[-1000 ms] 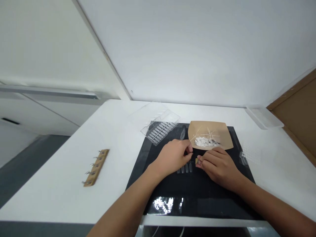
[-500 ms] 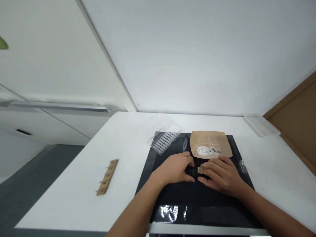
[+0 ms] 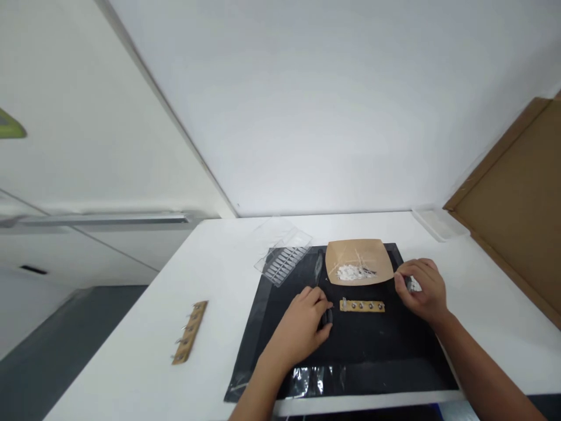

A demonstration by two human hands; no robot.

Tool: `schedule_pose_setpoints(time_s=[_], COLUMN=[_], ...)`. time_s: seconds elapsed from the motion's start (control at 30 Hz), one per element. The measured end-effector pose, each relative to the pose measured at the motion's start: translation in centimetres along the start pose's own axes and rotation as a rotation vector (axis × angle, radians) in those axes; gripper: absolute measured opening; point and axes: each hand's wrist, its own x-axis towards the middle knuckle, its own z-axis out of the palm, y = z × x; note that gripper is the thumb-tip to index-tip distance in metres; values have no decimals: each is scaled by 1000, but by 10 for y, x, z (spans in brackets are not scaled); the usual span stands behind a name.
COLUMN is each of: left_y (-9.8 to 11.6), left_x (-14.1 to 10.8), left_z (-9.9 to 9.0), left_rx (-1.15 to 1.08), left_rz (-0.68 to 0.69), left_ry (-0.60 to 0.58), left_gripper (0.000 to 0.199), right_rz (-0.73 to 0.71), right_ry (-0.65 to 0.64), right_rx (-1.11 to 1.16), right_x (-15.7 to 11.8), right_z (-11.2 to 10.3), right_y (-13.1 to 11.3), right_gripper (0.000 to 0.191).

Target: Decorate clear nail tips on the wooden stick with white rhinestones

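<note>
My left hand [image 3: 304,326] rests on the black mat [image 3: 350,345], thumb and curled fingers apart, with a dark gap between them. Just right of its fingertips lies a tan strip [image 3: 362,306] bearing a row of small metal fittings, with a clear piece standing at its left end. My right hand [image 3: 424,291] is over the mat's right edge, beside the brown paper tray [image 3: 381,248]. Its thumb and forefinger meet in a pinch; anything between them is too small to make out. White pieces [image 3: 348,272] and thin clear sticks lie in the tray.
A clear plastic case [image 3: 284,263] with rows of nail-shaped pieces lies at the mat's far left corner. A second tan strip with metal fittings [image 3: 190,333] is on the white table at left. A white shallow tray [image 3: 442,225] and cardboard [image 3: 512,199] stand at right.
My hands have parted: the right has moved right and away from the strip, the left slightly left. The tan strip, mostly covered before, now shows whole. The camera view has shifted slightly.
</note>
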Motion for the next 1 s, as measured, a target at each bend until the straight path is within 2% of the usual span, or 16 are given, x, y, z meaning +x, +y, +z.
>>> schedule_pose_setpoints(time_s=[0.13, 0.3, 0.43, 0.57, 0.77, 1.0], left_y=[12, 19, 20, 9, -6, -7], left_x=[-24, -50, -62, -62, -49, -45], left_z=[21, 41, 51, 51, 50, 54], left_rx=[42, 78, 94, 104, 99, 123], left_rz=[-39, -75, -159, -334, -502, -523], left_ry=[112, 176, 305, 425, 475, 490], left_gripper=[40, 45, 40, 30, 29, 30], right_rz=[86, 174, 183, 184, 191, 350], right_ry=[-10, -181, -267, -300, -264, -236], right_rx=[45, 40, 56, 83, 44, -82], right_x=[-2, -4, -6, -5, -5, -5], right_z=[-3, -3, -1, -2, -3, -11], right_y=[14, 21, 23, 23, 26, 44], right_gripper=[12, 16, 19, 19, 20, 16])
